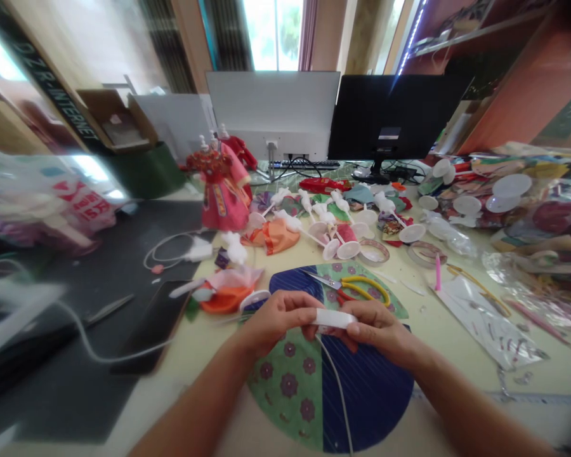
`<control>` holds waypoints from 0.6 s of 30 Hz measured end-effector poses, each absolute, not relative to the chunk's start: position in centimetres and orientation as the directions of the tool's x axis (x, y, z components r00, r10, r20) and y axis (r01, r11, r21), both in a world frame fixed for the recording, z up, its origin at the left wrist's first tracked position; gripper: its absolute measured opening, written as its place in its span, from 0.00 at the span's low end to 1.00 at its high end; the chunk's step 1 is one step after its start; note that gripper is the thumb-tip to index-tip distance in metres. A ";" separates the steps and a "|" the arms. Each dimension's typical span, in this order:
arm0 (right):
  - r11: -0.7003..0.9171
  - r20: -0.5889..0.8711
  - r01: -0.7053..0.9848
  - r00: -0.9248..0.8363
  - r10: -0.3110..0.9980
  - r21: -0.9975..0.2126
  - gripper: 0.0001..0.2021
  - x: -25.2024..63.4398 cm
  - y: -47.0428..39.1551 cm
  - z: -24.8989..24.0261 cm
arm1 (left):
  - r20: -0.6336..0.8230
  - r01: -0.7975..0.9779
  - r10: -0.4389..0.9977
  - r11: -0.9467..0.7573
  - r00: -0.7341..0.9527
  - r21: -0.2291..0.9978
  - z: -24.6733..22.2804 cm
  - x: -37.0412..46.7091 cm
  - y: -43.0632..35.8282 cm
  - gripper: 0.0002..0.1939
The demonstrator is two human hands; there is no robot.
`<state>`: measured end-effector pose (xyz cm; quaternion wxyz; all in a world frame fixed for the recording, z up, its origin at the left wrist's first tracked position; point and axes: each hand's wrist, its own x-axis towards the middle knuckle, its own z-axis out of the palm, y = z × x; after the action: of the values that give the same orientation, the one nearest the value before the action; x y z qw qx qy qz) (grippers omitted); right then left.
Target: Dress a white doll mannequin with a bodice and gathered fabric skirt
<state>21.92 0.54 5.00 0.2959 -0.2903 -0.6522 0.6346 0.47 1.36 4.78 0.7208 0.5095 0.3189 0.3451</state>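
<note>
My left hand (285,317) and my right hand (377,327) are raised close together, fingers closed on the two ends of a short white band (334,318). The band runs level between my thumbs and fingers; whether it is tape or fabric I cannot tell. From below it a thin white cord (341,388) hangs toward the front edge. Beneath my hands lies a round piece (368,393) in panels of dark blue and flowered green. On its far part rest open-bladed scissors (332,282) with yellow and red handles.
Small white mannequins (341,202) and doll clothes lie beyond the round piece. Dressed doll stands (226,197) rise at back left, before two monitors (273,105). A phone (152,324) is at left. Bagged materials (552,216), tape rolls (427,254) and a plastic packet (490,320) occupy the right.
</note>
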 end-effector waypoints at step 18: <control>0.573 0.457 0.266 -0.389 0.800 -0.776 0.07 19.2 -0.7 3.8 | 0.199 -0.165 0.955 -0.165 0.220 0.973 3.7 3.4 0.1 0.20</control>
<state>19.19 -0.67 3.84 0.4324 -0.3441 -0.7741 0.3088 3.44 0.11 3.74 0.5423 0.5620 0.3516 0.5162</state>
